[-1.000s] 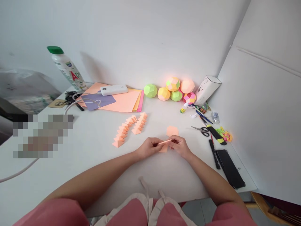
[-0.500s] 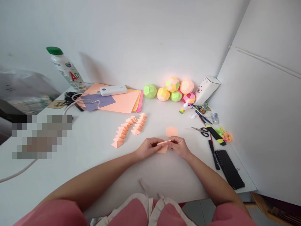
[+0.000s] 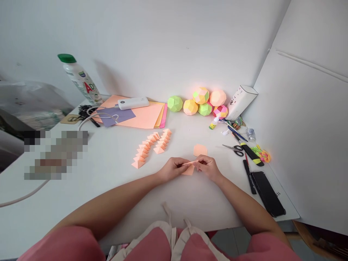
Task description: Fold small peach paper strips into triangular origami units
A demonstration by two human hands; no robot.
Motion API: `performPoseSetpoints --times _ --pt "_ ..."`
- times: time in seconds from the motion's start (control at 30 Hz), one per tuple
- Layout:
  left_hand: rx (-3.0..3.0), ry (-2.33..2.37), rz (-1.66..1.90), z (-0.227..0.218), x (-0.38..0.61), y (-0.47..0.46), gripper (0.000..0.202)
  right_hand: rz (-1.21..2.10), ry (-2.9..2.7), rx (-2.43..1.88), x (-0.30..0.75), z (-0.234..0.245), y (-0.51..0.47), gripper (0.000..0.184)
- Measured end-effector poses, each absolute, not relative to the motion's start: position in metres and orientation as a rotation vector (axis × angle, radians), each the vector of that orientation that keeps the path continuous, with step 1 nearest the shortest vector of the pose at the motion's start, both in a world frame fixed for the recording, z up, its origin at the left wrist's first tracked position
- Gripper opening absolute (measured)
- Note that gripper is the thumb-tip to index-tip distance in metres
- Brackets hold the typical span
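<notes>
My left hand (image 3: 173,169) and my right hand (image 3: 207,167) meet over the white table (image 3: 114,170), both pinched on a small folded orange paper piece (image 3: 189,168) held edge-up between the fingertips. Just beyond the hands lies a loose orange paper square (image 3: 200,149). To the left, two rows of folded orange paper units (image 3: 150,146) stand on the table.
Several coloured paper balls (image 3: 200,102) sit by the back wall beside a white box (image 3: 240,102). Coloured sheets (image 3: 141,114) carry a white power bank (image 3: 133,103); a green-capped bottle (image 3: 80,79) stands behind. Scissors (image 3: 234,149), pens, markers and a black phone (image 3: 268,193) lie at right.
The hands have kept pinching the orange piece with only slight finger shifts. The view has drifted a little to the left.
</notes>
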State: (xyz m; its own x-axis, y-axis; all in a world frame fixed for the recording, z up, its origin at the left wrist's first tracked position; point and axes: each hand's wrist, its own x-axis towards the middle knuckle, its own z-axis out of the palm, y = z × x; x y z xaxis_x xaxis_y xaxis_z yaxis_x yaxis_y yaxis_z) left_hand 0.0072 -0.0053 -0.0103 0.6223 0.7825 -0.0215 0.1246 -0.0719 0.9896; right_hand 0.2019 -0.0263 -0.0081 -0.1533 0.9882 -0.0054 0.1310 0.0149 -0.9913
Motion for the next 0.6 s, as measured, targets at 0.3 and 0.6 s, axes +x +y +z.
performPoseSetpoints --times 0.3,0.6 --pt "1.592 0.777 0.635 -0.0133 0.0066 -0.0051 0.038 1.27 -1.433 -1.245 0.2016 -0.0083 -0.0258 0.023" --pt "1.558 0.751 0.643 -0.0131 0.0044 -0.0061 0.04 1.303 -1.44 -1.249 0.2022 -0.0058 -0.0279 0.021"
